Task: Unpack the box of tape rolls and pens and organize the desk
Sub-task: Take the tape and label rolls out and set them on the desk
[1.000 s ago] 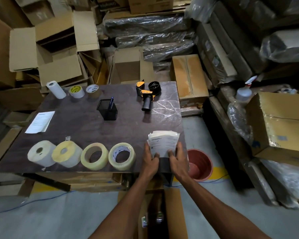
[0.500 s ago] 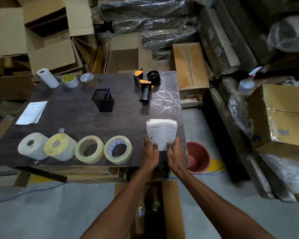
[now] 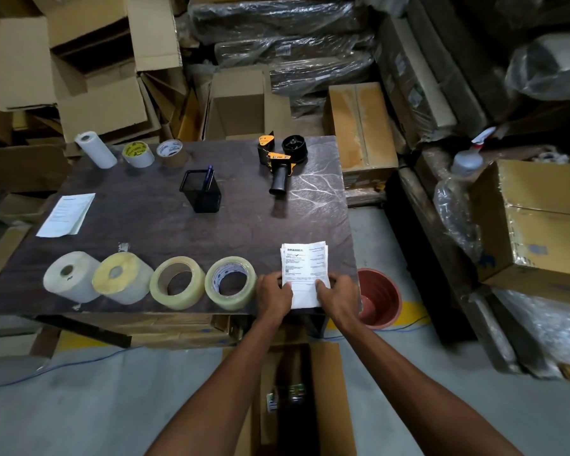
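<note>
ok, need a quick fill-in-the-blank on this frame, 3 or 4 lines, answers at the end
1. Both hands, left hand and right hand, hold a stack of ____ at the desk's near right corner.
2. The row along the near edge, ending beside the left hand with the clear tape roll, has ____ rolls.
3. The black mesh pen holder contains a ____ pen.
4. The tape dispenser is black and ____.

Answers: papers; four; blue; orange
</note>
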Available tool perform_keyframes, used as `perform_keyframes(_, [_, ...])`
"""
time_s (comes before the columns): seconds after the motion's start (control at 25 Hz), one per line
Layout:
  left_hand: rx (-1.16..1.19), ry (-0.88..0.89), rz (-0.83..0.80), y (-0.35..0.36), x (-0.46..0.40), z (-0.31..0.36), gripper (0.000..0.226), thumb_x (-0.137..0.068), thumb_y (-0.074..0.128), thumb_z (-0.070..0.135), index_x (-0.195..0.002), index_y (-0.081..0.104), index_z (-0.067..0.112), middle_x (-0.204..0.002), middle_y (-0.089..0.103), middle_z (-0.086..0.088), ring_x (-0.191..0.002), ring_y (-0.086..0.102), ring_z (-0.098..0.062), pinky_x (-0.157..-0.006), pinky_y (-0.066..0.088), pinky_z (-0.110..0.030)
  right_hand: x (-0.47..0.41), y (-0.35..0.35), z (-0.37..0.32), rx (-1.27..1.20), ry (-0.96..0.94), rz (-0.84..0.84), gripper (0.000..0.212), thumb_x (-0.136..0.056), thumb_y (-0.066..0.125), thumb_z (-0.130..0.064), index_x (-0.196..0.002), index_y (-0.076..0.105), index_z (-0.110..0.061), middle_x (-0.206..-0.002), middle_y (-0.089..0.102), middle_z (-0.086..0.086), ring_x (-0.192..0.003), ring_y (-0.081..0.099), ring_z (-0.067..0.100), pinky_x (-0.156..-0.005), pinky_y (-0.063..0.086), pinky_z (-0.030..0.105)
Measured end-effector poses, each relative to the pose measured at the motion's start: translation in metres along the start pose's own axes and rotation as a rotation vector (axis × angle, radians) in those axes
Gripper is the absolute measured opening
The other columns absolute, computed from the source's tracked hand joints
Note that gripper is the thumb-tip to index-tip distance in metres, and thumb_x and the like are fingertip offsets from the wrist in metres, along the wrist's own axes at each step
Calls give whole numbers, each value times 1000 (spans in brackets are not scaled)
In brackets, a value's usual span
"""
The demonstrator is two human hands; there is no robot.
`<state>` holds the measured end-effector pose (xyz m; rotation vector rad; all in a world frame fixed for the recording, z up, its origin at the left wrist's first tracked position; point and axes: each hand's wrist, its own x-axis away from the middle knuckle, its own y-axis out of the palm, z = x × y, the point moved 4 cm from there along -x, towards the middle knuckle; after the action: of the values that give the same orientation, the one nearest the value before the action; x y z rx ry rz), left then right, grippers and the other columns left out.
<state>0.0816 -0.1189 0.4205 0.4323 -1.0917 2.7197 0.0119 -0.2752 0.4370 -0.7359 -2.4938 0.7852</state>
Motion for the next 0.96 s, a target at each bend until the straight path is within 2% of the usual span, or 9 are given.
perform_keyframes(0.16, [-60,24,3,-1,-2,-4,30,-82,58,19,-106,74,20,-107,71,-5,-96,64,-23,-85,55,-39,6,-1,-2,52,-118,21,30,-92,61,-31,-112,73,-12,-108,75,5,-82,67,15,-55,40,15])
perform_keyframes(0.28, [-58,57,-27,0,1,-7,35,-81,52,23,-110,72,22,-110,70,-3,-97,63,-22,-86,55,-39,7,-6,-1,82,-134,41,30,-94,60,-33,-112,74,-13,-106,75,3,-80,65,15,-52,32,11])
perform_keyframes(0.36, [-45,79,-35,5,0,-16,39,-79,46,27,-109,71,24,-109,70,-1,-96,63,-19,-85,55,-39,10,-5,1,113,-136,60,30,-95,56,-32,-106,74,-11,-100,75,6,-74,58,14,-52,33,18])
perform_keyframes(0.48, [-45,119,-62,14,-3,-30,46,-75,37,31,-108,69,25,-109,71,1,-96,64,-18,-82,56,-42,17,4,10,142,-103,43,43,-96,46,-43,-102,72,-9,-99,73,9,-82,61,20,-67,41,26])
perform_keyframes(0.6, [-2,103,-69,-5,21,-13,48,-82,40,26,-122,65,20,-124,67,-4,-112,62,-25,-94,53,-44,20,11,19,224,-119,29,63,-95,28,-57,-107,69,-11,-107,69,13,-97,60,29,-84,48,35])
perform_keyframes(0.68, [68,67,16,-21,44,-7,45,-90,46,18,-133,60,12,-131,63,-6,-121,58,-26,-102,48,-42,27,8,23,216,-129,38,59,-99,24,-55,-106,64,-11,-107,66,15,-97,57,30,-81,44,33])
perform_keyframes(0.76, [126,82,91,-32,70,-7,35,-92,48,16,-122,67,13,-120,69,-6,-109,62,-22,-95,51,-36,41,4,27,152,-143,80,47,-102,26,-48,-104,58,-13,-104,62,16,-96,52,28,-76,38,31])
perform_keyframes(0.84, [178,87,98,-41,96,-17,26,-92,50,16,-105,73,19,-99,73,-1,-90,65,-17,-80,53,-29,63,-1,29,50,-164,140,43,-102,26,-45,-104,55,-14,-98,61,13,-94,51,26,-75,35,30])
perform_keyframes(0.96, [268,46,-52,-41,127,-46,25,-91,49,9,-94,71,22,-79,72,3,-71,66,-13,-62,52,-23,107,-1,39,-224,-78,198,29,-105,36,-37,-102,55,-16,-91,60,4,-85,55,21,-74,42,33])
